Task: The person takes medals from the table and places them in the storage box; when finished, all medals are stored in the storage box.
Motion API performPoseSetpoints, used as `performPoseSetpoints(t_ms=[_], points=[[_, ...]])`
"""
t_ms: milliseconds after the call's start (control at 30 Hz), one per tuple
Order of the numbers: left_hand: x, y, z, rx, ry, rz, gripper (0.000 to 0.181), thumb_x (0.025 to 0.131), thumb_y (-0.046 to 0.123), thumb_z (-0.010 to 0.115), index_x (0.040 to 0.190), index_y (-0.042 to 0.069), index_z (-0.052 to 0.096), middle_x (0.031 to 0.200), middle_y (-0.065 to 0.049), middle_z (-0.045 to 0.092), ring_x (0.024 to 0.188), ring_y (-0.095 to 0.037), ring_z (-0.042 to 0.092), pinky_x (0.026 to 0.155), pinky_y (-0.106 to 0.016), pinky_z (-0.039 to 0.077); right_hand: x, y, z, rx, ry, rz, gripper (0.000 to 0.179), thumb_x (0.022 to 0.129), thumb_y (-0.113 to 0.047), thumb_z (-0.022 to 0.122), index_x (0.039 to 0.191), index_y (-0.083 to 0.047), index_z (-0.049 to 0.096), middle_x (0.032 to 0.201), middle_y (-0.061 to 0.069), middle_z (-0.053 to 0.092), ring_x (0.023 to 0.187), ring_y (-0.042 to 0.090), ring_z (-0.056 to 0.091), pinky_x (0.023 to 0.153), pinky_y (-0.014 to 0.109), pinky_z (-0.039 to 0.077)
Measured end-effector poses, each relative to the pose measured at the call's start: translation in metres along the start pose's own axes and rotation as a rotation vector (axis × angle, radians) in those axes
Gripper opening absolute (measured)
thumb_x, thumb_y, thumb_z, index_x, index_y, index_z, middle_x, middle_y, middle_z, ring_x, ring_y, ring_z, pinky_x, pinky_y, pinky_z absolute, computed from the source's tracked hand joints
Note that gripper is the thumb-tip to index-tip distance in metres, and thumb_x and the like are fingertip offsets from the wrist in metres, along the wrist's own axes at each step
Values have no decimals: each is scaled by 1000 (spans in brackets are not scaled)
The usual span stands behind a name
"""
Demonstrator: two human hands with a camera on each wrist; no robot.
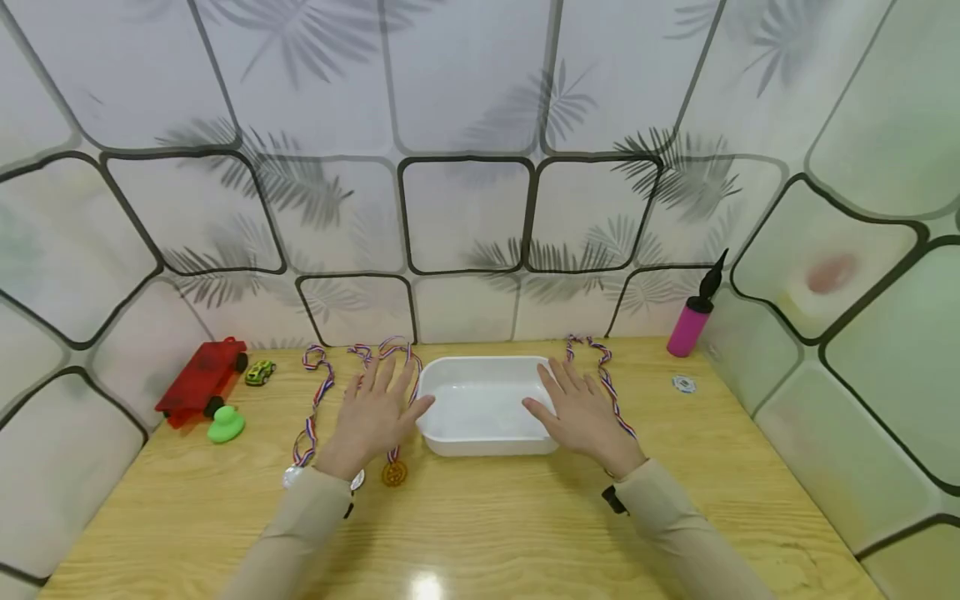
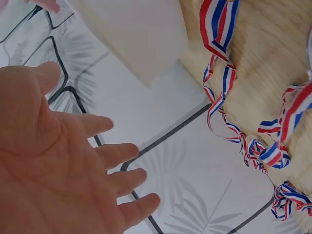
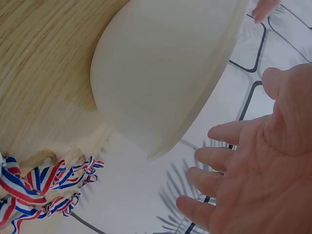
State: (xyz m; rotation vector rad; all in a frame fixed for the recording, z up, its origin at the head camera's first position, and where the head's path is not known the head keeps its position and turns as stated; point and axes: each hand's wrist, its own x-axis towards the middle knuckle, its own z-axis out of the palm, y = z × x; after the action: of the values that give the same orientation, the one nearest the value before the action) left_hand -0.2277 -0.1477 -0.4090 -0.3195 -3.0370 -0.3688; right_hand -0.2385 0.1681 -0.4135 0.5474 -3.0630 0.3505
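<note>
A white rectangular plastic tub (image 1: 487, 408) stands on the wooden table, its inner floor in view. My left hand (image 1: 371, 421) hovers at the tub's left end, fingers spread and straight, holding nothing. At the right end, my right hand (image 1: 585, 417) is held the same way, overlapping the rim in the head view. Both wrist views show a gap between the palms and the tub (image 3: 156, 73). Beneath the left hand lie striped ribbons (image 2: 224, 83) with a gold-coloured medal (image 1: 394, 473) and silver-coloured medals (image 1: 293, 476). Another striped ribbon (image 1: 606, 379) runs under the right hand.
At the left are a red toy vehicle (image 1: 206, 379), a small yellow-green toy car (image 1: 260, 372) and a green rubber duck (image 1: 227, 424). A pink balloon pump (image 1: 690, 325) and a round chip (image 1: 683, 384) are at the right. Patterned walls (image 1: 465, 217) close off the back and sides.
</note>
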Motion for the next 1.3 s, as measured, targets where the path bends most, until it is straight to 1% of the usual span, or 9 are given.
performPoseSetpoints(t_ms=[167,267,400,533,700,833,933,1067,1300], points=[[-1,-3,-1,-25,42,35,73,100,59,38,156,15,24,162,-19,20,149,-42,10,118,-64,15,0,1,-1,23,33,-21,72,102,-55,36,155,-8,25,163,16,15,150,37,12,119,62,14],[-3,-8,-1,-114,53,61,72,100,57,39,155,11,28,160,-23,22,147,-46,16,116,-65,19,0,4,-1,98,96,-53,67,102,-49,43,152,-6,34,160,16,26,149,36,20,118,60,20],[-5,-18,1,-316,67,90,67,101,49,45,151,5,36,155,-26,31,143,-46,27,114,-64,25,0,12,2,327,243,-99,53,99,-36,57,141,-4,52,148,16,47,139,37,40,113,56,34],[-8,-32,1,-490,46,105,58,101,41,53,145,4,45,148,-21,45,136,-43,42,108,-59,38,0,25,4,604,310,-75,43,96,-27,63,132,-3,61,134,17,60,124,35,57,103,47,48],[-12,-54,4,-612,-18,112,44,98,33,60,135,8,57,134,-15,60,117,-33,61,94,-49,52,-2,38,4,880,279,63,36,97,-21,63,126,1,64,121,20,67,103,16,66,85,21,54],[-16,-69,7,-687,-78,113,37,96,27,64,125,4,63,120,-15,67,106,-26,65,84,-36,56,-3,51,9,984,230,155,36,96,-19,64,125,2,63,121,21,65,92,7,61,77,23,54],[-17,-77,8,-748,-145,115,37,95,23,65,124,0,62,116,-18,67,103,-25,65,78,-29,56,-5,55,10,1020,181,191,35,95,-15,65,125,3,62,119,21,63,88,6,59,76,26,56],[-19,-83,11,-793,-221,120,38,94,20,66,125,-1,61,117,-21,66,102,-23,65,78,-30,57,-7,59,10,1030,111,194,37,92,-11,67,126,4,61,119,19,59,89,9,58,78,26,56],[-21,-86,15,-800,-301,177,32,91,9,68,120,-2,64,111,-21,66,93,-19,65,75,-30,58,-7,64,15,1038,19,156,46,89,-10,71,130,7,56,126,25,53,91,13,58,76,22,55]])
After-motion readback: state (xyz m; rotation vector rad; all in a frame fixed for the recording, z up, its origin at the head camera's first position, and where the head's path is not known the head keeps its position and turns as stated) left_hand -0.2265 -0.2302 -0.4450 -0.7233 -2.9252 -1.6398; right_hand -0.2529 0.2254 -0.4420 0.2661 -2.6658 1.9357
